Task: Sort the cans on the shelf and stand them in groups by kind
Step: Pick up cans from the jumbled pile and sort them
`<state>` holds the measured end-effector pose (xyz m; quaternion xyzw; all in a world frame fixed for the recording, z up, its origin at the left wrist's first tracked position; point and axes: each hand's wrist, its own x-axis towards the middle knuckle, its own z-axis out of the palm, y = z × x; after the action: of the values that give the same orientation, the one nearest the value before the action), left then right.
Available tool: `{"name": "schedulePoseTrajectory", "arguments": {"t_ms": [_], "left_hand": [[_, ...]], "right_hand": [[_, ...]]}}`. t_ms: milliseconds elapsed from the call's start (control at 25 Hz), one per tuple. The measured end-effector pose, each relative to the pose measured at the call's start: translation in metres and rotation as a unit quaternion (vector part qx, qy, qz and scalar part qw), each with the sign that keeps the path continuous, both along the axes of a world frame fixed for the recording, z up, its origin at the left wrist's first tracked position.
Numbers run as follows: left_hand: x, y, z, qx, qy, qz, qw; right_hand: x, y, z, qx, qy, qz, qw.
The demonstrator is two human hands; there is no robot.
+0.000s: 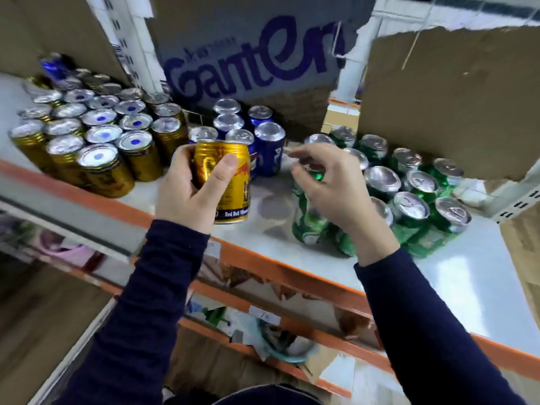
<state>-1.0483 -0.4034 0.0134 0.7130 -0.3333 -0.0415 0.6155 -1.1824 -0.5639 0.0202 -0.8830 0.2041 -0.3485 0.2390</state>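
1. The left hand (187, 191) grips a gold can (230, 182), fingers and thumb wrapped round its side, holding it upright at the front of the shelf (482, 276).
2. The right hand (330, 188) hovers with loosely curled fingers over a green can (308, 223); contact cannot be told.
3. Gold cans (96, 168) stand grouped at left, blue cans (268, 150) in the middle, green cans (415, 206) at right.
4. A printed cardboard box (251, 62) stands behind the blue cans.

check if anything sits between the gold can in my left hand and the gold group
Nothing visible does: the gold can in the left hand is just right of the gold group, only bare shelf between; blue cans stand behind.
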Motion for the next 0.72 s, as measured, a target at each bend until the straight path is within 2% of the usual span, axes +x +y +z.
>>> {"name": "schedulePoseTrajectory", "arguments": {"t_ms": [200,440,600,720], "left_hand": [[0.088,0.104,-0.014,0.033,-0.026,0.091,0.995],[0.189,0.226,-0.025,0.085,-0.029,0.13,0.987],[0.242,0.267,-0.035,0.1,-0.002,0.145,0.984],[0.283,0.282,-0.044,0.103,0.012,0.154,0.983]], "right_hand": [[0.11,0.088,-0.017,0.024,-0.022,0.064,0.997],[0.232,0.199,-0.04,0.076,0.008,0.091,0.993],[0.288,0.238,-0.043,0.045,0.046,0.114,0.991],[0.327,0.248,-0.043,0.029,0.041,0.105,0.993]]}}
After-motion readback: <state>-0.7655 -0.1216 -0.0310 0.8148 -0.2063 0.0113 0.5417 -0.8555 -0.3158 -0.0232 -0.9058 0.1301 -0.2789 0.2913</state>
